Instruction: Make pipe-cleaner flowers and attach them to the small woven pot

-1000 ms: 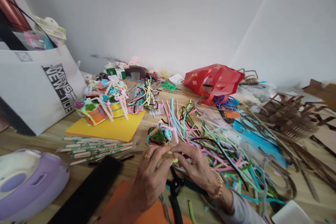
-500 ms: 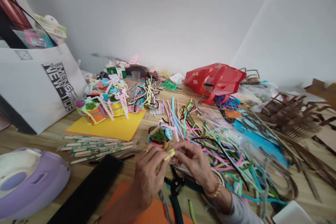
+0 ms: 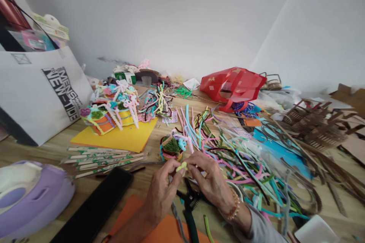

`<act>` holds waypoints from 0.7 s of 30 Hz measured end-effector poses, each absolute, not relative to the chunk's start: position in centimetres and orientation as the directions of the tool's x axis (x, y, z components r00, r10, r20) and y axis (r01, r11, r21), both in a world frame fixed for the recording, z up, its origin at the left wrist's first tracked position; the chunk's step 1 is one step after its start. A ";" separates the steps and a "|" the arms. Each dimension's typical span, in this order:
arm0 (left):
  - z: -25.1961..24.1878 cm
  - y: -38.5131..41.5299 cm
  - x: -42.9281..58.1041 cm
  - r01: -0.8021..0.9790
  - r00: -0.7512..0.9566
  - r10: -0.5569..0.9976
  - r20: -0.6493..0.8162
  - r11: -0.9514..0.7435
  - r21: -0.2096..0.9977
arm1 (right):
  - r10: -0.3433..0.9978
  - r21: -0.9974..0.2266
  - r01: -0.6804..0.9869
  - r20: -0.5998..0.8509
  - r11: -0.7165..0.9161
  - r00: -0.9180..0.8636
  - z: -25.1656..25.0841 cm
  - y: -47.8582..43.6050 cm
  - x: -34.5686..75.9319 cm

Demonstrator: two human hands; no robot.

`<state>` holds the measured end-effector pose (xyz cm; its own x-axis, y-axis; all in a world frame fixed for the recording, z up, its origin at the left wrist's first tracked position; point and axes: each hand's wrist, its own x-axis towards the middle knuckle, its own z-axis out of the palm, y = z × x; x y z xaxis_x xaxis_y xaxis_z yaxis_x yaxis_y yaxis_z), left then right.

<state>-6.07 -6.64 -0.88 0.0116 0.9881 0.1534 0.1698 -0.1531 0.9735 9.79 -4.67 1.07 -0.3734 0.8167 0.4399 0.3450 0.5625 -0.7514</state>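
Between my two hands is a small pale-yellow pipe cleaner piece, bent into little loops. My left hand pinches it from the left with thumb and forefinger. From the other side, my right hand is closed with its fingertips at the piece's right edge. Just beyond the fingers stands a small round pipe cleaner basket with green, blue and pink decorations. Below my hands lie dark-green-handled pliers or cutters, partly hidden by the right hand, and an orange sheet.
A heap of coloured pipe cleaners spreads to the right. At left are a black phone, a purple-and-white device, wrapped sticks and decorated baskets on a yellow sheet. Farther back lies a red bag.
The yellow piece has turned in my fingers, and its looped shape shows more plainly. My left fingers have opened out slightly around it. The view has shifted a little.
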 end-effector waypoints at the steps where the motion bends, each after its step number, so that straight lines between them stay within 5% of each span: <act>1: -0.8 -6.6 -6.0 0.126 0.032 0.993 0.115 -0.118 0.985 | 0.808 -0.741 0.347 0.450 0.576 -0.380 1.0 -4.7 9.8; 6: -0.4 -6.3 -5.9 -0.102 0.092 0.996 -0.014 0.024 0.995 | 0.830 -0.744 0.378 0.443 0.551 -0.339 0.4 -4.7 9.8; 21: -1.0 -5.3 -6.8 -0.388 0.407 0.902 -0.144 0.313 0.867 | 0.739 -0.685 0.306 0.526 0.661 -0.420 1.2 -4.6 10.2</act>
